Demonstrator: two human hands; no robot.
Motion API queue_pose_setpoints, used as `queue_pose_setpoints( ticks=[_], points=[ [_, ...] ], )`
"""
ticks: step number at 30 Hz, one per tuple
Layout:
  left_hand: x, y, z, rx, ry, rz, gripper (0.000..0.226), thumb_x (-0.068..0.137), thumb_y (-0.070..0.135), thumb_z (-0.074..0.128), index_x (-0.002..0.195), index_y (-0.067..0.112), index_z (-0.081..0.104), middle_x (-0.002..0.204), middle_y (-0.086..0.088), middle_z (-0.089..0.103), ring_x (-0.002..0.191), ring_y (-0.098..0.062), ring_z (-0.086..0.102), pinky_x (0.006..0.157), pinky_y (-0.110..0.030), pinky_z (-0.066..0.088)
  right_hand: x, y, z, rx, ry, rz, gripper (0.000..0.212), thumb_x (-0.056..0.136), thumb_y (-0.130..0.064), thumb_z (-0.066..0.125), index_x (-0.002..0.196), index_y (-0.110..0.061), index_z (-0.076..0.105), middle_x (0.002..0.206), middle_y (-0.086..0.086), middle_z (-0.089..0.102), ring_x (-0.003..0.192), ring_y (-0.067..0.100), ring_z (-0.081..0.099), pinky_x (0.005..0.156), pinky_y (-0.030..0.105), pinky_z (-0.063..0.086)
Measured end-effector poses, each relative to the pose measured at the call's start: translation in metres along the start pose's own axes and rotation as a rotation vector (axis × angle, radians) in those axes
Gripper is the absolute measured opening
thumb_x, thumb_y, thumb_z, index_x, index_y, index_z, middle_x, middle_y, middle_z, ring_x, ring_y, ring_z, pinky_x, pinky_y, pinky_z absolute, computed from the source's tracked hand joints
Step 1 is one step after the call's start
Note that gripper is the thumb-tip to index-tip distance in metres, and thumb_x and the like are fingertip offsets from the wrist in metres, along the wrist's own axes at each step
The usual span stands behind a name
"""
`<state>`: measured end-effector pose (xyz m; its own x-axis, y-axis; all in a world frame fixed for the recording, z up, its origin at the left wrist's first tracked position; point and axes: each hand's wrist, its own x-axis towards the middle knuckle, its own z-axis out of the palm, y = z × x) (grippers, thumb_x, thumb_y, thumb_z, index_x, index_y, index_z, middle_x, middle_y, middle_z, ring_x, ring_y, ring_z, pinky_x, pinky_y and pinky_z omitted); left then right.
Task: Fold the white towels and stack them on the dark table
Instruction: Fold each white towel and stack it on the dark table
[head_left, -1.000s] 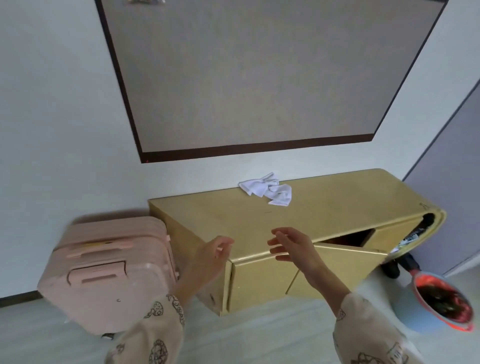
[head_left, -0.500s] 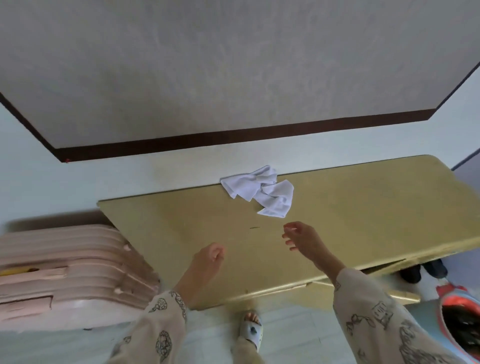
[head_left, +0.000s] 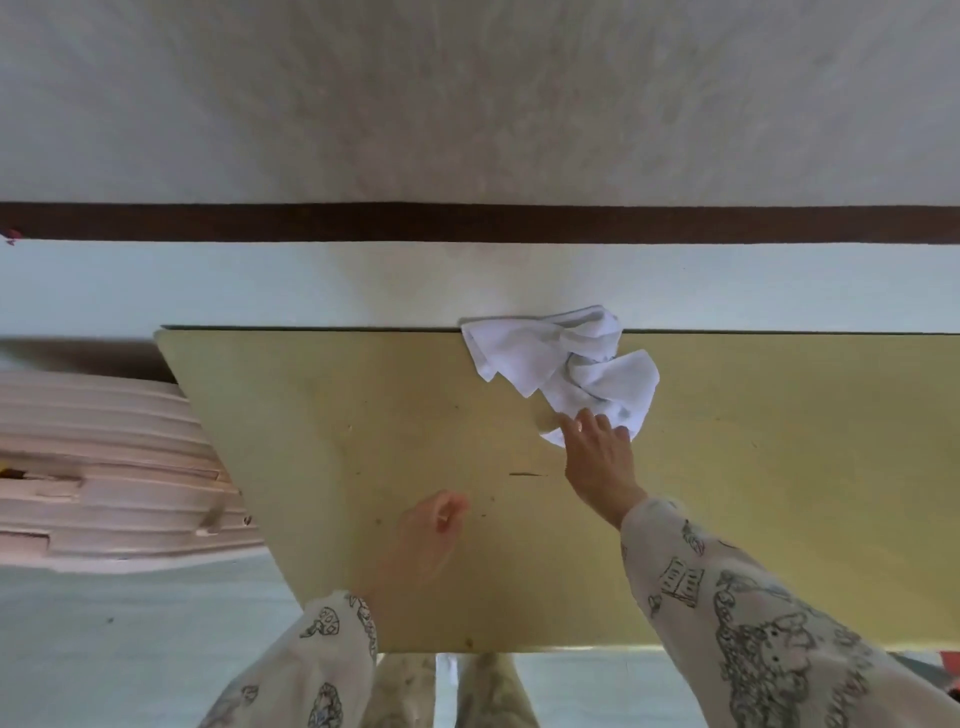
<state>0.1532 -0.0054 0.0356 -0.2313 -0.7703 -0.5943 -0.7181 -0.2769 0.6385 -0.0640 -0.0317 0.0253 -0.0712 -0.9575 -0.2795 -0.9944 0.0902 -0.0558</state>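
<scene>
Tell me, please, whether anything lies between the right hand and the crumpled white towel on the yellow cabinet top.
Nothing visible does. The right hand already reaches the near edge of the white towel, its fingers touching the cloth. The left hand hovers apart, over bare cabinet top.

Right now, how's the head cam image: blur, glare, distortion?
Head view: left hand is motion-blurred, so its grip is unclear; right hand and crumpled towel are fairly sharp; wide-angle lens splays the yellow cabinet top's left edge; soft daylight, no harsh glare; suitcase is smeared at the frame's edge.
</scene>
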Motion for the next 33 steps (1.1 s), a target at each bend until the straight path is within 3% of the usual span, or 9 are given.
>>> queue_pose_setpoints(
  ticks=[2, 4, 8, 10, 15, 20, 25, 29, 33],
  points=[
    [0.006, -0.006, 0.001, -0.009, -0.008, -0.017, 0.021, 0.094, 0.012, 0.048, 0.112, 0.009, 0.059, 0.104, 0.003, 0.059, 0.090, -0.010, 0.055, 0.079, -0.012, 0.041, 0.010, 0.004, 0.007, -0.084, 0.049, -0.014, 0.038, 0.036, 0.005, 0.079, 0.069, -0.008, 0.065, 0.065, 0.007, 0.054, 0.052, 0.025, 0.051, 0.051, 0.029, 0.027],
    [0.012, -0.008, 0.001, -0.017, -0.017, -0.019, 0.021, 0.094, 0.014, 0.049, 0.112, 0.011, 0.059, 0.108, 0.000, 0.062, 0.089, -0.008, 0.054, 0.075, -0.011, 0.040, 0.016, 0.005, 0.011, -0.068, 0.017, -0.027, 0.037, 0.028, 0.005, 0.080, 0.055, -0.010, 0.058, 0.059, 0.005, 0.050, 0.048, 0.024, 0.049, 0.049, 0.028, 0.026],
    [0.024, 0.014, -0.013, -0.020, -0.022, 0.003, 0.023, 0.094, 0.017, 0.049, 0.115, 0.012, 0.057, 0.112, -0.002, 0.061, 0.088, -0.009, 0.054, 0.077, -0.015, 0.039, 0.014, 0.000, -0.008, 0.168, 0.043, -0.017, 0.008, 0.071, -0.003, 0.071, 0.073, -0.005, 0.063, 0.086, 0.012, 0.059, 0.080, 0.032, 0.056, 0.063, 0.037, 0.037],
    [0.029, 0.037, -0.025, -0.051, -0.017, 0.066, 0.032, 0.091, 0.013, 0.053, 0.123, 0.012, 0.052, 0.121, -0.003, 0.058, 0.095, -0.010, 0.053, 0.084, -0.019, 0.040, 0.011, 0.001, -0.027, 0.359, 0.138, -0.008, 0.009, 0.088, -0.010, 0.057, 0.086, -0.006, 0.065, 0.096, 0.008, 0.062, 0.095, 0.028, 0.054, 0.075, 0.034, 0.035],
    [0.025, 0.110, -0.060, -0.088, -0.082, 0.403, 0.068, 0.087, 0.019, 0.061, 0.144, 0.020, 0.023, 0.137, 0.012, 0.031, 0.127, -0.006, 0.032, 0.106, -0.029, 0.032, 0.000, -0.007, -0.103, 0.531, 0.149, -0.152, 0.012, 0.092, -0.016, 0.054, 0.090, -0.011, 0.064, 0.089, 0.001, 0.069, 0.086, 0.021, 0.061, 0.078, 0.031, 0.041],
    [0.006, 0.149, -0.097, -0.208, -0.106, 0.482, 0.037, 0.074, 0.032, 0.060, 0.107, 0.045, 0.051, 0.104, 0.016, 0.060, 0.108, -0.010, 0.056, 0.091, -0.033, 0.049, -0.023, -0.022, -0.163, 0.695, 0.151, -0.125, 0.011, 0.092, -0.016, 0.054, 0.094, -0.013, 0.064, 0.087, -0.008, 0.062, 0.085, 0.013, 0.058, 0.077, 0.020, 0.044],
    [-0.025, 0.161, -0.123, -0.049, -0.127, 0.592, 0.018, 0.084, 0.021, 0.062, 0.093, 0.036, 0.057, 0.085, 0.009, 0.059, 0.085, -0.009, 0.057, 0.074, -0.021, 0.046, -0.051, -0.037, -0.197, 0.743, 0.169, -0.135, 0.006, 0.092, -0.016, 0.054, 0.090, -0.020, 0.057, 0.088, -0.010, 0.060, 0.087, 0.006, 0.056, 0.070, -0.001, 0.035],
    [-0.045, 0.165, -0.144, -0.057, -0.076, 0.667, 0.019, 0.086, 0.018, 0.060, 0.077, 0.032, 0.052, 0.080, 0.013, 0.058, 0.077, -0.001, 0.055, 0.072, -0.017, 0.046, -0.064, -0.054, -0.212, 0.881, 0.178, -0.142, 0.022, 0.092, -0.016, 0.054, 0.078, -0.032, 0.049, 0.083, -0.014, 0.059, 0.087, 0.011, 0.059, 0.075, 0.009, 0.040],
    [-0.060, 0.171, -0.170, -0.127, -0.008, 0.716, 0.017, 0.086, 0.012, 0.060, 0.076, 0.024, 0.053, 0.076, 0.010, 0.058, 0.069, -0.001, 0.055, 0.069, -0.013, 0.044, -0.070, -0.063, -0.207, 0.943, 0.023, -0.133, 0.010, 0.091, -0.029, 0.057, 0.085, -0.024, 0.063, 0.090, 0.003, 0.066, 0.091, 0.023, 0.061, 0.087, 0.035, 0.047]
  ],
)
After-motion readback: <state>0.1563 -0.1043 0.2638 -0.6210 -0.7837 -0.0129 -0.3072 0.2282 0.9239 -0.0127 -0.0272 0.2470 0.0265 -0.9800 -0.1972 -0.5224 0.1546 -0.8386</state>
